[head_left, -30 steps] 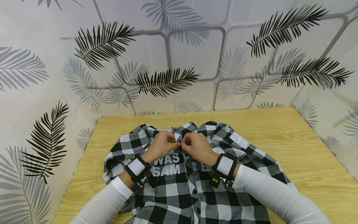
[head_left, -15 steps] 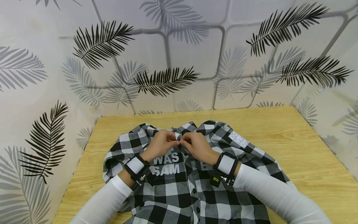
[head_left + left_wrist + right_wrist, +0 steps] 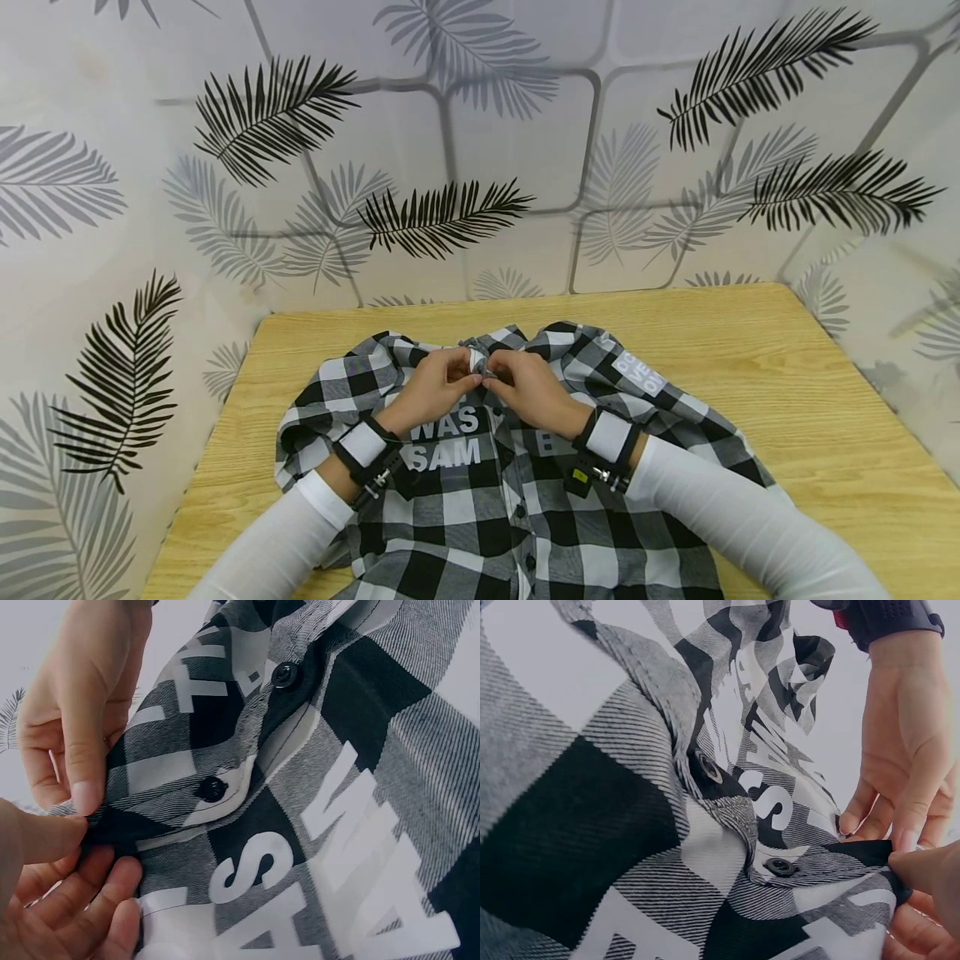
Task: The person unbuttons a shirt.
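Observation:
A black, white and grey checked button-up shirt (image 3: pixel 465 508) lies spread on the table, its collar away from me and white lettering on its front. My left hand (image 3: pixel 435 385) pinches the front edge of the shirt just below the collar. Opposite it, my right hand (image 3: pixel 532 392) pinches the same spot, thumbs almost meeting. The left wrist view has a dark button (image 3: pixel 212 789) fastened on the placket close to the fingertips, and another button (image 3: pixel 285 674) further along. In the right wrist view, cloth and fingers hide what lies between the thumbs.
The wooden table (image 3: pixel 712 333) extends beyond the shirt on both sides. Behind it stands a pale wall (image 3: pixel 517 150) with a leaf pattern. The shirt's right-hand sleeve (image 3: pixel 697 417) runs partly beneath my right forearm.
Both hands stay at the collar. My right fingers shift slightly against the cloth, and the right index finger looks more bent. The shirt lies as before.

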Motion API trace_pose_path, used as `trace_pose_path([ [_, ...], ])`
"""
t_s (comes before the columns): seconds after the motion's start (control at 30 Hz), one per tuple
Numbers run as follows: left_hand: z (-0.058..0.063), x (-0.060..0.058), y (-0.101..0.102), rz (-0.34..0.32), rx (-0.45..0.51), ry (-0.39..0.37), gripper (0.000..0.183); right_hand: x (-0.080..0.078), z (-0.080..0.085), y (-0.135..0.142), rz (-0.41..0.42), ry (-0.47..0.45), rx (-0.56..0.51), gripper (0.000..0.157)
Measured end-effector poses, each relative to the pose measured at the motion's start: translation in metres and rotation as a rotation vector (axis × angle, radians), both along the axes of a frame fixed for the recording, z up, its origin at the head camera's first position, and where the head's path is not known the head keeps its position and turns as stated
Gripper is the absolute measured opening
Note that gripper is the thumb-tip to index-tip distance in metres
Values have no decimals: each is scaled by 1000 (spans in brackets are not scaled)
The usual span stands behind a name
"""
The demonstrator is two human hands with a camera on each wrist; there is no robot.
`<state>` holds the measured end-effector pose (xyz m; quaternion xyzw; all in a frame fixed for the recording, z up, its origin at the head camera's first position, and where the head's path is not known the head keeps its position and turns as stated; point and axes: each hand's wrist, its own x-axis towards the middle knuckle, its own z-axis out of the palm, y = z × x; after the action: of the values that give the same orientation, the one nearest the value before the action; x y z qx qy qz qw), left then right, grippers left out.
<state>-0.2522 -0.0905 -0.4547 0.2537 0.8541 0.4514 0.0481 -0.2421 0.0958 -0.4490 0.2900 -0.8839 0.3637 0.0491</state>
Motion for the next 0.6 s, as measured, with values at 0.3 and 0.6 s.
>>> trace_pose_path([
  [0.3,24,14,5,0,68,-26,22,-4,0,2,-54,24,-3,5],
  [0.6,9,7,1,-119,-33,-143,23,-8,-3,5,-121,33,30,4],
])
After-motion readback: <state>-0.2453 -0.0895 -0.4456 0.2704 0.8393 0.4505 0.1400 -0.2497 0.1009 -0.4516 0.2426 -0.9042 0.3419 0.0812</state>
